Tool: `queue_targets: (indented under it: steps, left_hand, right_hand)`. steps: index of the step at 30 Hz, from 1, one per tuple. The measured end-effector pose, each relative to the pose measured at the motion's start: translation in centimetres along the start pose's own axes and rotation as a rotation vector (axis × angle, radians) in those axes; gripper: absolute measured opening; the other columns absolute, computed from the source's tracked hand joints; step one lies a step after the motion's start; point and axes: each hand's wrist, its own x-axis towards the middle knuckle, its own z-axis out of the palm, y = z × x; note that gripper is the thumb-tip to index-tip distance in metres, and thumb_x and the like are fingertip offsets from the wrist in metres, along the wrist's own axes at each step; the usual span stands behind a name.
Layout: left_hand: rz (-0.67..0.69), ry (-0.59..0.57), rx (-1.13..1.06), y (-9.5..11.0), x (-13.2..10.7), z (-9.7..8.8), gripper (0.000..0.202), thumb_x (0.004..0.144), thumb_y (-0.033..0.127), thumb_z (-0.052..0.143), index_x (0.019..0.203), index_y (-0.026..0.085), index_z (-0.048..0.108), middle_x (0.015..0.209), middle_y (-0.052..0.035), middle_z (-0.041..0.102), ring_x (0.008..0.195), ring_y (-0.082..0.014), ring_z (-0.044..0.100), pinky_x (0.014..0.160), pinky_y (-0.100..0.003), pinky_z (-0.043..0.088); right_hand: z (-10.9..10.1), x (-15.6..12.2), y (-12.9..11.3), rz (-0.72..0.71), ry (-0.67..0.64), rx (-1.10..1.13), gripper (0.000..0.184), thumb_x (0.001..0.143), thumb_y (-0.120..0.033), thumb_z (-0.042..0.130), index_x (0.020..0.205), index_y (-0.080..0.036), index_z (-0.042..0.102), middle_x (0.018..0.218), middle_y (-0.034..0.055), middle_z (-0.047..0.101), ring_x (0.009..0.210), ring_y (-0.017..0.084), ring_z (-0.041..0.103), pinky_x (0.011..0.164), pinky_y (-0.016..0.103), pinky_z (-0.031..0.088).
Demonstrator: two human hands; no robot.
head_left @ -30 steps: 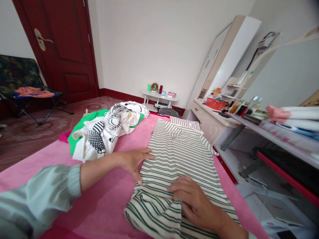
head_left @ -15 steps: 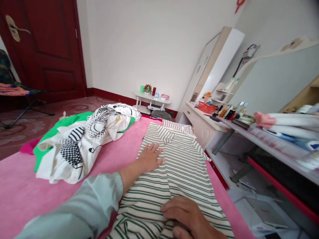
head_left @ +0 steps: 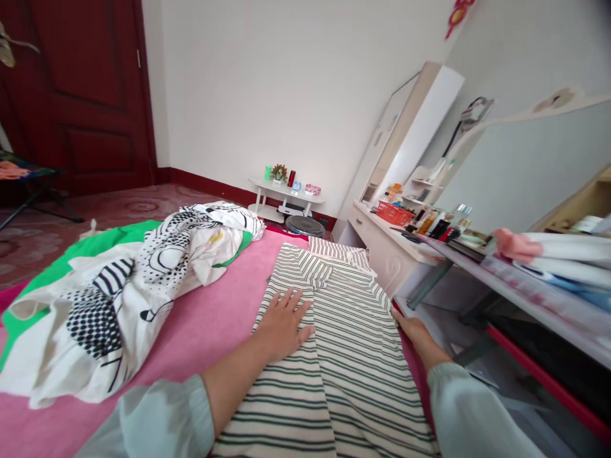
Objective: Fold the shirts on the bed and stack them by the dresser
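A cream shirt with green stripes (head_left: 353, 356) lies folded lengthwise on the pink bed cover (head_left: 210, 331). My left hand (head_left: 282, 323) rests flat on its left half, fingers spread and open. At the shirt's right edge, by the side of the bed, is my right hand (head_left: 411, 329). Its fingers are tucked under the cloth and hidden. Both arms wear pale green sleeves.
A heap of black-and-white and green clothes (head_left: 128, 280) lies to the left on the bed. A white dresser (head_left: 396, 248) with bottles and a red basket stands on the right. A small white table (head_left: 286, 194) stands by the far wall, a dark red door (head_left: 81, 95) at left.
My right hand left the shirt's near middle and went to its right edge. My left hand stays flat on the left half. The view shifted right and closer.
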Motion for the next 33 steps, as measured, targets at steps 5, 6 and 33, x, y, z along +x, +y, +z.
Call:
queue_targets:
  steps: [5,6,33]
  left_hand:
    - [-0.002,0.013,-0.021,0.1,0.0,-0.1,0.069,0.09,0.065,0.017,0.145,0.027,0.032,0.154,-0.0062,0.019,0.142,-0.0286,0.01,0.114,-0.052,0.007]
    - [-0.003,0.019,-0.025,0.1,0.0,-0.1,0.069,0.09,0.065,0.018,0.145,0.026,0.032,0.154,-0.0064,0.02,0.142,-0.0286,0.01,0.114,-0.052,0.007]
    - [0.011,0.24,-0.265,-1.2,0.2,-0.4,0.05,0.089,0.04,0.049,0.135,0.024,0.046,0.135,-0.0088,0.049,0.122,-0.0261,0.045,0.105,-0.043,0.034]
  right_hand:
    - [1.4,-0.1,-0.4,0.031,0.187,-0.109,0.037,0.078,-0.048,0.049,0.092,-0.022,0.071,0.102,0.015,0.069,0.101,0.034,0.061,0.079,0.042,0.046]
    - [1.5,-0.4,-0.3,0.035,0.227,-0.123,0.036,0.079,-0.047,0.047,0.093,-0.023,0.07,0.102,0.0148,0.069,0.102,0.034,0.061,0.078,0.042,0.046]
    - [1.4,-20.7,-4.2,-0.878,-0.086,-0.024,0.031,0.077,-0.025,0.055,0.107,-0.021,0.06,0.115,0.0078,0.06,0.104,0.022,0.057,0.092,0.033,0.044]
